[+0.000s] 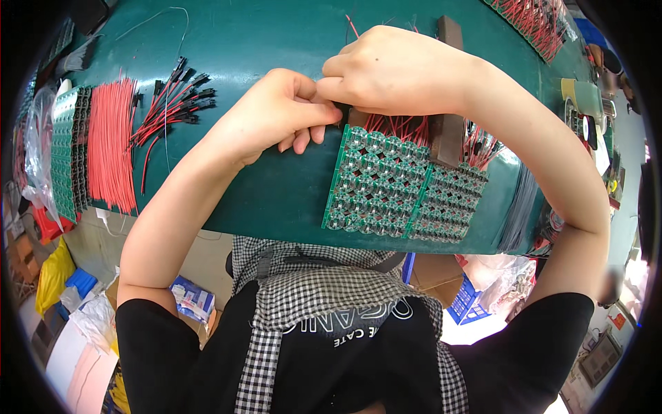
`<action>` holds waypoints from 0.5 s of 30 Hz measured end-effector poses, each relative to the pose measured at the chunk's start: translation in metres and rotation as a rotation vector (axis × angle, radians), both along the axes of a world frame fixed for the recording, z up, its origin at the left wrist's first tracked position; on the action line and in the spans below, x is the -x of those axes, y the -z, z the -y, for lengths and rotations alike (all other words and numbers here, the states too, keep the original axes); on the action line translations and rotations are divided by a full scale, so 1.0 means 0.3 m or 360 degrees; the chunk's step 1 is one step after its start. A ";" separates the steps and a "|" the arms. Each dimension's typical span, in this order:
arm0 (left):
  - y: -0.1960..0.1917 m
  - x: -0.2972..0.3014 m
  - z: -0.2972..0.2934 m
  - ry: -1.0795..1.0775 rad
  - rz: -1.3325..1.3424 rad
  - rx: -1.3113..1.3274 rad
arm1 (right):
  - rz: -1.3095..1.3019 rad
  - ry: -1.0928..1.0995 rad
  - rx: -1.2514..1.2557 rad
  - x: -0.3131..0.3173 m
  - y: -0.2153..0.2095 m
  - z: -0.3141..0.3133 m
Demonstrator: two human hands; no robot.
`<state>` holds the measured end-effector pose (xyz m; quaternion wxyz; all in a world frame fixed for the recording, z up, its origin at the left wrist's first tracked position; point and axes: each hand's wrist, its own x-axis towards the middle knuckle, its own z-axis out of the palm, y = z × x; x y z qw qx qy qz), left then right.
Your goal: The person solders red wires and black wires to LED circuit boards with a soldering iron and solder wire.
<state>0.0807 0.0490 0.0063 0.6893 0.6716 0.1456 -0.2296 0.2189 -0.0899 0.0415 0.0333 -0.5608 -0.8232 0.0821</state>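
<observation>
My left hand [283, 110] is closed, its thumb and forefinger pinched together just left of a green circuit board panel [376, 181]. Right against it, my right hand [369, 72] is curled, fingers bent down over the far left corner of the panel. Whatever the fingertips of either hand hold is hidden. Red wires [400, 127] come out along the panel's far edge, under my right hand. The panel carries rows of clear round parts. Across it lies a dark brown bar [448, 138], with a second board panel [452, 200] to the right.
On the green table [276, 196], a bundle of red wires [112, 145] lies at the left, beside black-ended connector leads [181, 100] and another board panel [65, 152]. Grey wires [520, 210] lie at the right. More wired boards [531, 27] sit at the far right.
</observation>
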 end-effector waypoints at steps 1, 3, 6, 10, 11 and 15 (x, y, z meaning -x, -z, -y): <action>0.002 -0.001 -0.001 -0.0003 -0.0004 0.0000 | -0.0054 0.0038 0.0018 0.000 -0.001 0.006; 0.001 -0.001 0.000 0.0021 -0.0079 0.0154 | -0.0110 0.0066 0.0037 -0.001 -0.009 0.014; -0.001 0.008 0.021 -0.0009 -0.0084 0.0020 | -0.0135 0.0062 0.0109 -0.007 -0.017 0.024; -0.024 0.023 0.017 0.0010 -0.0137 0.0009 | -0.0024 0.0024 0.0018 -0.007 -0.008 0.030; -0.024 0.030 0.012 0.0051 -0.0146 0.0044 | -0.0008 0.0050 0.0049 -0.005 -0.009 0.028; -0.038 0.045 0.008 0.0172 -0.0175 0.0112 | -0.0045 0.0039 0.0015 -0.003 -0.008 0.033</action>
